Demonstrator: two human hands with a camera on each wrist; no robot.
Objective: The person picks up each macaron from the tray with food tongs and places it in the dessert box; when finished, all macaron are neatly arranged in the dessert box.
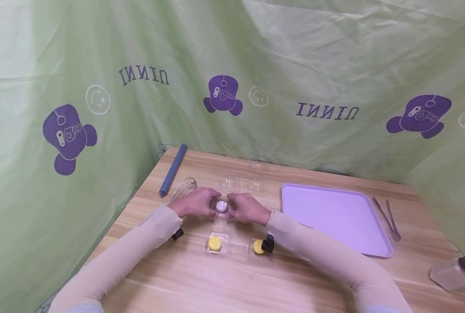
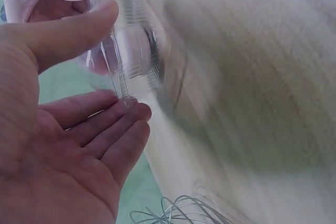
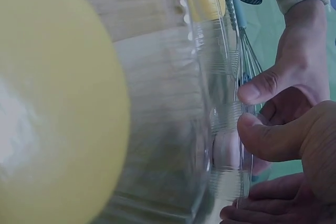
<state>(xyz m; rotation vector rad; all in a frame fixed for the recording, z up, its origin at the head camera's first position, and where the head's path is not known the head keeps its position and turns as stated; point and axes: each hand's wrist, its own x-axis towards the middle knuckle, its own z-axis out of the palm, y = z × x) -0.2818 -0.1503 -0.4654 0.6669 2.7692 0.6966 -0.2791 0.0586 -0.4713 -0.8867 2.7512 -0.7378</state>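
Observation:
Near the middle of the table, my left hand [image 1: 197, 202] and right hand [image 1: 250, 208] hold a small clear plastic box [image 2: 125, 6] from opposite sides. Inside it sits a pale pinkish-purple macaron [image 1: 221, 206]. The left wrist view shows the left thumb at the box's upper edge and fingertips at its lower edge. Thumb and fingers of the right hand grip likewise in the right wrist view. Closer to me, two clear boxes hold yellow macarons, a left one [image 1: 214, 244] and a right one [image 1: 258, 246]. The right one looms large below the right wrist.
Empty clear boxes [image 1: 256, 184] stand behind my hands. A whisk [image 1: 185, 188] and a blue rolling pin [image 1: 174, 169] lie to the left. On the right are a lilac tray [image 1: 330, 213], metal tongs [image 1: 389, 219] and a black-lidded jar [image 1: 451, 274]. Green curtains surround the table.

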